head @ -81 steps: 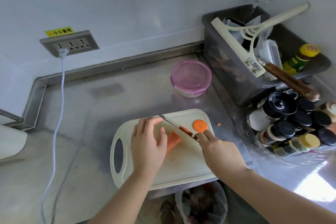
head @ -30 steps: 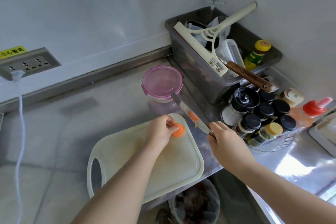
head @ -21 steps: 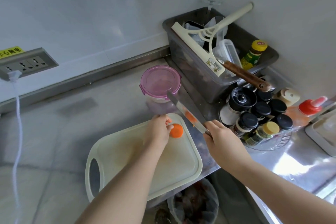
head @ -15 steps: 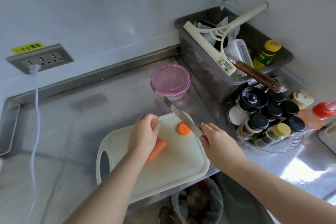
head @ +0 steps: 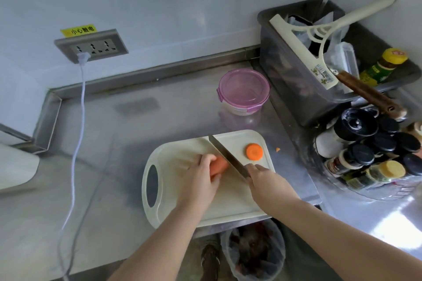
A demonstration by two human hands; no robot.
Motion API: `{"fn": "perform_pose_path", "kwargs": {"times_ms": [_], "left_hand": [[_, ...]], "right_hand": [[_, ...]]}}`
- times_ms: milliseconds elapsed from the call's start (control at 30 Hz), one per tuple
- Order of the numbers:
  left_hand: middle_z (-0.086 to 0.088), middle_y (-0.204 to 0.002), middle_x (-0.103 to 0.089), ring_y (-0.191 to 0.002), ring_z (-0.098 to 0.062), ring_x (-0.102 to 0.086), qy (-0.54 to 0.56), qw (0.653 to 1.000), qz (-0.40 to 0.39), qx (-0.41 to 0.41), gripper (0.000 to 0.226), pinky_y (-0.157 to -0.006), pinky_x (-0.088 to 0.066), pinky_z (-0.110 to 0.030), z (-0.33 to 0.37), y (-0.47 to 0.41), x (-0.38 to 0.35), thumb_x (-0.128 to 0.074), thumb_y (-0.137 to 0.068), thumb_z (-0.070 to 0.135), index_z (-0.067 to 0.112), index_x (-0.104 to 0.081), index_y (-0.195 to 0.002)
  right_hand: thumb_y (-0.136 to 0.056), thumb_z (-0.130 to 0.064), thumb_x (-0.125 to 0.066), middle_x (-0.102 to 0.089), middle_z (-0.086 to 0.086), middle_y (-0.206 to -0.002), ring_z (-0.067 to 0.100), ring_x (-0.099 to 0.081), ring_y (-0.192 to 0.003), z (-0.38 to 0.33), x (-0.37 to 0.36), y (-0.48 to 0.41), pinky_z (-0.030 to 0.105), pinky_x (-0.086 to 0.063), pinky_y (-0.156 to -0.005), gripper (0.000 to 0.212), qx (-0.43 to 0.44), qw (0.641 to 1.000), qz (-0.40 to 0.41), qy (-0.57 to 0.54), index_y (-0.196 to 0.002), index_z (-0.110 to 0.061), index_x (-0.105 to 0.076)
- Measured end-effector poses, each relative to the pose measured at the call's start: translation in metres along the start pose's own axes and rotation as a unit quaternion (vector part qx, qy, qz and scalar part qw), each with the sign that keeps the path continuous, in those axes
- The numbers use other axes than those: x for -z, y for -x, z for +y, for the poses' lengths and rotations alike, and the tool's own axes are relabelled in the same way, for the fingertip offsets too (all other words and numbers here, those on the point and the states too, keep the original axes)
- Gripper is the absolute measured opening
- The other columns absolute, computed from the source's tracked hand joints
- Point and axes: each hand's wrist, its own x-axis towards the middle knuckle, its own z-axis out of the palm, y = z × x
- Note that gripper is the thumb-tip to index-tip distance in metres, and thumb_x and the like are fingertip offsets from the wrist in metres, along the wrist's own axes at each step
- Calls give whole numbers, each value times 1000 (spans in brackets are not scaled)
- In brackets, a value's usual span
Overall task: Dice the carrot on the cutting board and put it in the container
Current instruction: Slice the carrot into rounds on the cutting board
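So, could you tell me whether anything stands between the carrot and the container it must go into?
Yes: the purple lid sits on the container, closing its mouth. Nothing else shows on the counter between the cutting board and it.

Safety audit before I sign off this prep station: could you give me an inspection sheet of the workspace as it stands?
Surface: steel counter, carrot scrap beside the cutting board.
Job's things: carrot and one slice on the board; container lidded, behind.
Clutter: tub of utensils, spice jars, right.
Grips: left hand holds carrot; right hand holds knife, blade at carrot.
Cables: white cord plugged into wall socket, trailing down the counter.
Surroundings: waste bin below.
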Motion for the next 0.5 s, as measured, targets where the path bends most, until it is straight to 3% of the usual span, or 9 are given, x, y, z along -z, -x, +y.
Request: {"fn": "perform_pose_path", "kwargs": {"times_ms": [100,200,333,500], "left_hand": [[-1,-117,-57,-103,-24,-58,5,1000,-5,9,32,-84,-47,-36,0,0,0,-62,-88,22,21,-53,-118],[0,-116,-58,-103,-24,-58,14,1000,-17,10,27,-83,-47,-37,-1,-1,0,-60,-89,21,21,-52,-114],[2,-115,-57,-102,-23,-57,3,1000,-19,9,27,-82,-46,-34,-1,0,1,-60,-89,21,22,-52,-115],[1,-115,-58,-102,-24,-57,-4,1000,-16,5,26,-81,-46,-34,0,0,0,-60,-89,21,21,-53,-114]], "right_hand": [[-99,-13,-35,-54,-3,-109,26,-51,-69,-5,10,7,30,-40,-56,26,32,998,49,3,-123,-19,-43],[-100,-13,-35,-53,-4,-106,25,-43,-64,-10,17,16,28,-34,-50,25,54,997,62,12,-122,-20,-43],[-98,-9,-37,-44,-6,-95,24,-46,-63,-12,18,18,29,-41,-55,27,55,997,55,11,-122,-19,-43],[-98,-9,-39,-50,-5,-101,22,-47,-61,-12,19,18,28,-45,-56,29,54,997,56,19,-124,-20,-43]]}}
